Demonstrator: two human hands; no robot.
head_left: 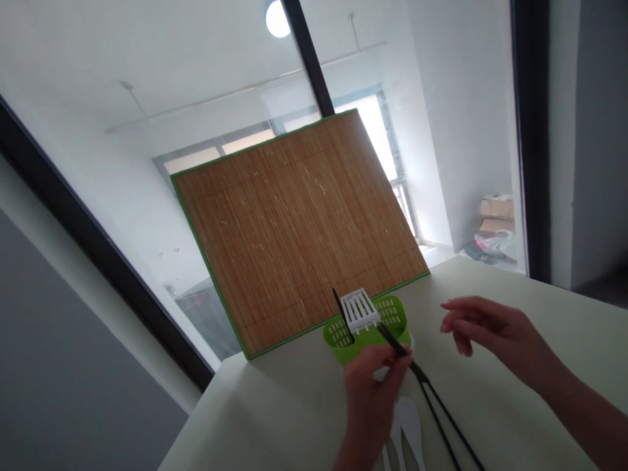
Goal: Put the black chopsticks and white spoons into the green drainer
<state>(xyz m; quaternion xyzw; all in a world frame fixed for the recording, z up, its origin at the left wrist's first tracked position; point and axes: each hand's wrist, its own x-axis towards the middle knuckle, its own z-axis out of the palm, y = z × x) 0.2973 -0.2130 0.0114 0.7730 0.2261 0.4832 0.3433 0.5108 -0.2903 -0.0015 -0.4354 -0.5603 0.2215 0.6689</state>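
My left hand [373, 386] pinches black chopsticks [391, 339] just in front of a green perforated cutlery holder [354, 345]. Two more dark stick lengths [446, 418] spread from below that grip toward the bottom edge; whether they belong to the held chopsticks I cannot tell. Another black chopstick [342, 314] stands tilted in the holder's left part. A white slotted piece [360, 309] sits tilted over the holder's middle. White spoons [411, 422] lie on the table right of my left wrist. My right hand [490, 327] hovers to the right, fingers loosely bent and apart, holding nothing.
A bamboo mat [304, 229] with green edging leans upright against the glass behind the holder. The pale table [294, 418] ends at the dark-framed window. Beyond the glass, cardboard boxes [496, 208] and plastic bags [495, 245] are stacked at the right.
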